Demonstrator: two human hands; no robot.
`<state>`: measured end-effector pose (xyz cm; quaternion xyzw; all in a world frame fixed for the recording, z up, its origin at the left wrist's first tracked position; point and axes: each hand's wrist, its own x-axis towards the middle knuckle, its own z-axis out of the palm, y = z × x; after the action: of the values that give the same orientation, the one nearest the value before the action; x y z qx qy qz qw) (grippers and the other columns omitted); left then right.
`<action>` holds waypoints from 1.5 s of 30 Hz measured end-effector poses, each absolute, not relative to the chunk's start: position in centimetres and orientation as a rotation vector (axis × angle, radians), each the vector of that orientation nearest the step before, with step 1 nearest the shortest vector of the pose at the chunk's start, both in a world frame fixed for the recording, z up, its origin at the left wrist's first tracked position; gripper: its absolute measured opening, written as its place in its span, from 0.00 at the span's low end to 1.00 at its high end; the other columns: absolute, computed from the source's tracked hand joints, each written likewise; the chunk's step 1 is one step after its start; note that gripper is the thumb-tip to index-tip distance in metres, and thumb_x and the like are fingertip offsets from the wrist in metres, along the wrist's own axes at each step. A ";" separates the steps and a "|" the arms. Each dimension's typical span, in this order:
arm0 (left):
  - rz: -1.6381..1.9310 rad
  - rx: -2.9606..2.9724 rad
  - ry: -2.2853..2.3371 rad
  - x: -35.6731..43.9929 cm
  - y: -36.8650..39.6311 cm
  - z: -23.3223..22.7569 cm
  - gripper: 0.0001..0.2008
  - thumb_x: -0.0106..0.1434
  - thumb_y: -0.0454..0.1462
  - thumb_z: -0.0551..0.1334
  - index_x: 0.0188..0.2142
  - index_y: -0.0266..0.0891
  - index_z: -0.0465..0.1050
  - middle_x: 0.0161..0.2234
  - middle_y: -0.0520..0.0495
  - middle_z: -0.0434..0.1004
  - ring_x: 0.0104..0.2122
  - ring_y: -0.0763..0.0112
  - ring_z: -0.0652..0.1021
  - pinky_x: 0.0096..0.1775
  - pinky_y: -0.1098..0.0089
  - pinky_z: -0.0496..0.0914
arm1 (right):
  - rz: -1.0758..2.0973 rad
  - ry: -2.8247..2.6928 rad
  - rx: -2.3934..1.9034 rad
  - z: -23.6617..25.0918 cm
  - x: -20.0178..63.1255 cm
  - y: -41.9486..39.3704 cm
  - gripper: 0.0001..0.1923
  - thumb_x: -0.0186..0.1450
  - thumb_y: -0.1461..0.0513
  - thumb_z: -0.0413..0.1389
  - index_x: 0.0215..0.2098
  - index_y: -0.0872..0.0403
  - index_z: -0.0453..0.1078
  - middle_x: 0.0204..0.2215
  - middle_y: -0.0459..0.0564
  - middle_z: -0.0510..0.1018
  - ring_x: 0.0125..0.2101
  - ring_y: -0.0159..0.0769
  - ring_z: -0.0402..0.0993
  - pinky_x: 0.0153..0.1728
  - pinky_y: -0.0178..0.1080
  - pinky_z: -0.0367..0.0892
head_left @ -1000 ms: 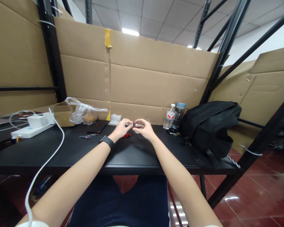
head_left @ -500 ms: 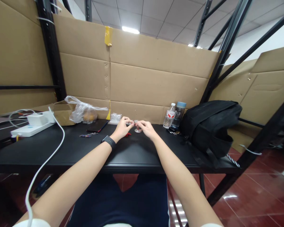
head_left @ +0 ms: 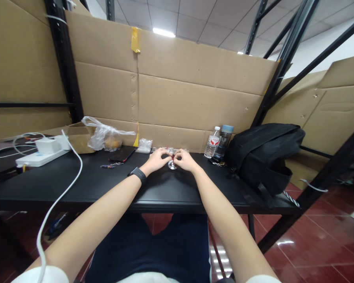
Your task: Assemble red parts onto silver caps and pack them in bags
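Note:
My left hand [head_left: 157, 159], with a black watch on its wrist, and my right hand [head_left: 184, 160] meet at the middle of the black table [head_left: 76, 184]. Between their fingertips stands a small clear stemmed piece [head_left: 172, 165] with a round shiny base resting on the table top. Both hands pinch its upper part, where a bit of red shows between the fingers. The fingers hide what exactly is at the top.
A black backpack [head_left: 262, 157] lies at the right, with two water bottles [head_left: 218, 142] beside it. Left of my hands are a dark phone [head_left: 120, 157], a keychain [head_left: 107, 166], a plastic bag [head_left: 106, 137], a white power strip [head_left: 38, 157] and its cable [head_left: 67, 184]. Cardboard walls stand behind.
Both hands came down from slightly above the table, and the clear piece now rests on its base. The red item seen by my left hand is no longer lying there.

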<state>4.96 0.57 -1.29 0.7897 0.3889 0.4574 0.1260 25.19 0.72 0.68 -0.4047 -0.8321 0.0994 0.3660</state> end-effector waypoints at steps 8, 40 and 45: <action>0.966 2.582 1.275 5.1 -1.1 -0.7 0.09 0.61 0.46 0.67 0.32 0.48 0.84 0.41 0.50 0.85 0.46 0.58 0.78 0.48 0.63 0.65 | 0.316 -2.180 -1.089 0.4 25.6 1.5 0.09 0.69 0.60 0.56 0.38 0.55 0.77 0.37 0.50 0.81 0.40 0.38 0.75 0.46 0.39 0.68; 1.287 1.983 1.368 3.5 1.7 -1.3 0.16 0.60 0.51 0.67 0.38 0.43 0.82 0.38 0.43 0.86 0.43 0.55 0.83 0.47 0.61 0.72 | 1.149 -1.593 -0.899 -0.3 22.4 0.3 0.13 0.63 0.56 0.66 0.37 0.53 0.69 0.37 0.49 0.81 0.31 0.34 0.83 0.33 0.35 0.78; 1.246 2.008 1.370 3.3 1.8 -1.4 0.15 0.59 0.50 0.66 0.36 0.43 0.82 0.37 0.45 0.86 0.42 0.56 0.83 0.46 0.62 0.73 | 1.331 -1.553 -0.870 0.4 23.0 -0.5 0.18 0.64 0.61 0.66 0.52 0.50 0.73 0.43 0.51 0.83 0.32 0.34 0.84 0.35 0.35 0.80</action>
<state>3.25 1.79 -1.44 0.7197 0.4909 0.4466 0.2038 22.97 -0.54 0.42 -0.3507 -0.6263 0.5368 0.4434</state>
